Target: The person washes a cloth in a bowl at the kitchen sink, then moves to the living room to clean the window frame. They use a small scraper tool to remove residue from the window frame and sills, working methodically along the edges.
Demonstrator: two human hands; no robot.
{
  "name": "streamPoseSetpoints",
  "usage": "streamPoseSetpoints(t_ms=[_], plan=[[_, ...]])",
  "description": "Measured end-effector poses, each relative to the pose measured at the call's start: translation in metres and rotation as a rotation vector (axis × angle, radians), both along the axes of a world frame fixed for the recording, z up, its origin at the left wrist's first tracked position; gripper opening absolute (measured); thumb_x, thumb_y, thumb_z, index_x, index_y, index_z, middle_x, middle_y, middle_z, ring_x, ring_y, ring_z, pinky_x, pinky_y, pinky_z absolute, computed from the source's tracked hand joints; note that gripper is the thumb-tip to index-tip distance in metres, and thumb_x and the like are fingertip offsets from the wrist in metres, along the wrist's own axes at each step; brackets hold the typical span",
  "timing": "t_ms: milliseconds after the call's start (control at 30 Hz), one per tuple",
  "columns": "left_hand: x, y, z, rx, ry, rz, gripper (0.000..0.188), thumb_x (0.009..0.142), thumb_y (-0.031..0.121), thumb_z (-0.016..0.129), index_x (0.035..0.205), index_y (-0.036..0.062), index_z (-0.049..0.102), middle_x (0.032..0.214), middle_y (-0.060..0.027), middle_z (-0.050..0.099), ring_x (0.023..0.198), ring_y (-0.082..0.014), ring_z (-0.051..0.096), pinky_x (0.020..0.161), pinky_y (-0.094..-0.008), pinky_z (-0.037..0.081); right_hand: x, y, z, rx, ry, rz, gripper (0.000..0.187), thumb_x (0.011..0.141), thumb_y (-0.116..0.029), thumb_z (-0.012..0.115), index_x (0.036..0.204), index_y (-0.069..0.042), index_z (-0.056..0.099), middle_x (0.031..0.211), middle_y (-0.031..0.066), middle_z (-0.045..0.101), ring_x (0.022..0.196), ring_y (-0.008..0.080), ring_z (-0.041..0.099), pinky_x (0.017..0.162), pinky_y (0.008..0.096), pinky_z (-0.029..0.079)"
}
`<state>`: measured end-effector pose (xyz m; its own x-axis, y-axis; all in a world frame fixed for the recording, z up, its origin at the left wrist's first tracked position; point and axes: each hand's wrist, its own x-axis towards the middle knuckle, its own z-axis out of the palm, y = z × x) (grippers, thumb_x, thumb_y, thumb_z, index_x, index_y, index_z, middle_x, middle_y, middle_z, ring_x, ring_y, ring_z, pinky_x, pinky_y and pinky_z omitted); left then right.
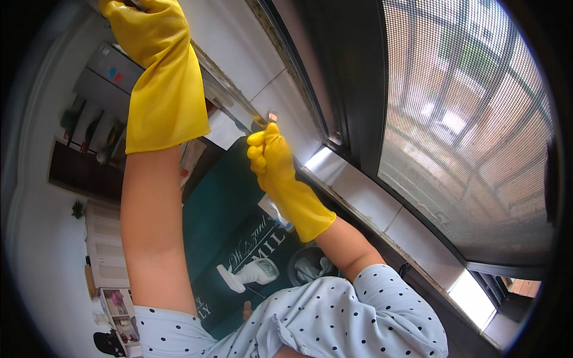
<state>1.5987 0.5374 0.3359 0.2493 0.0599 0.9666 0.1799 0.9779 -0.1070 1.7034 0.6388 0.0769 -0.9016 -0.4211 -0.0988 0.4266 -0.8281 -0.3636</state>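
Observation:
Both of my hands wear yellow rubber gloves. My left hand (146,27) is raised at the top left, its fingers curled closed near the picture's edge. A sliver of something brownish shows at those fingers, too little to name. In the middle, my right hand (271,152) is closed with the thumb up, wrapped around the end of a slim greyish rod (230,92). The rod slants up from there toward the left glove and passes out of sight behind it. A small brownish piece (273,116) sits just beyond my right thumb, against white tiles (239,45).
A dark-framed window with a mesh screen (459,119) fills the right, above a tiled ledge (364,194). Below lie a dark green mat (209,203) with white lettering, a white spray bottle (248,274) and a dark bucket (292,268) holding a grey cloth. A grey fridge (110,71) stands left.

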Motion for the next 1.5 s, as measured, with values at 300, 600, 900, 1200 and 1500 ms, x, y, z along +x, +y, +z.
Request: streamPoseSetpoints(t_ms=[300, 600, 900, 1200, 1500], plan=[[-0.006, -0.006, 0.004, 0.082, -0.142, -0.194, 0.044, 0.099, 0.032, 0.056, 0.126, -0.0038, 0.056, 0.106, -0.0208, 0.063, 0.091, -0.0333, 0.06, 0.081, -0.0363, 0.049, -0.011, 0.004, -0.01, -0.07, 0.042, 0.082, 0.054, 0.1, -0.059, 0.044, 0.092, -0.009, 0.062, 0.075, 0.0041, 0.064, 0.054, 0.0103, 0.058, 0.05, 0.0184, 0.047], [-0.007, -0.014, 0.005, 0.139, -0.221, -0.291, 0.042, 0.099, 0.03, 0.055, 0.126, -0.0034, 0.056, 0.104, -0.0167, 0.062, 0.088, -0.0279, 0.058, 0.079, -0.0326, 0.047, -0.006, 0.008, 0.003, -0.038, -0.034, 0.101, 0.053, 0.101, -0.057, 0.043, 0.09, -0.009, 0.061, 0.071, 0.0052, 0.063, 0.048, 0.009, 0.05, 0.045, 0.0193, 0.041], [-0.008, -0.02, 0.007, 0.163, -0.259, -0.341, 0.041, 0.099, 0.028, 0.055, 0.126, -0.0031, 0.056, 0.102, -0.0126, 0.062, 0.084, -0.0225, 0.057, 0.077, -0.0289, 0.046, -0.017, 0.029, 0.033, -0.241, 0.142, 0.146, 0.048, 0.102, -0.053, 0.045, 0.101, -0.008, 0.062, 0.079, 0.0025, 0.06, 0.062, 0.0079, 0.052, 0.06, 0.0194, 0.044], [-0.013, -0.023, 0.009, 0.191, -0.288, -0.387, 0.039, 0.099, 0.026, 0.054, 0.126, -0.0027, 0.056, 0.1, -0.0084, 0.061, 0.081, -0.0171, 0.055, 0.075, -0.0252, 0.045, -0.02, 0.038, 0.031, -0.135, 0.066, 0.163, 0.048, 0.102, -0.053, 0.045, 0.097, -0.009, 0.062, 0.069, -0.0022, 0.055, 0.05, 0.0057, 0.042, 0.047, 0.0177, 0.037], [-0.011, -0.029, 0.011, 0.232, -0.316, -0.385, 0.038, 0.099, 0.023, 0.054, 0.126, -0.0023, 0.056, 0.098, -0.0043, 0.06, 0.077, -0.0116, 0.053, 0.073, -0.0215, 0.043, -0.019, 0.046, 0.035, -0.185, -0.011, 0.255, 0.05, 0.1, -0.056, 0.048, 0.095, -0.008, 0.063, 0.07, -0.0031, 0.057, 0.053, 0.0058, 0.049, 0.051, 0.016, 0.042]])
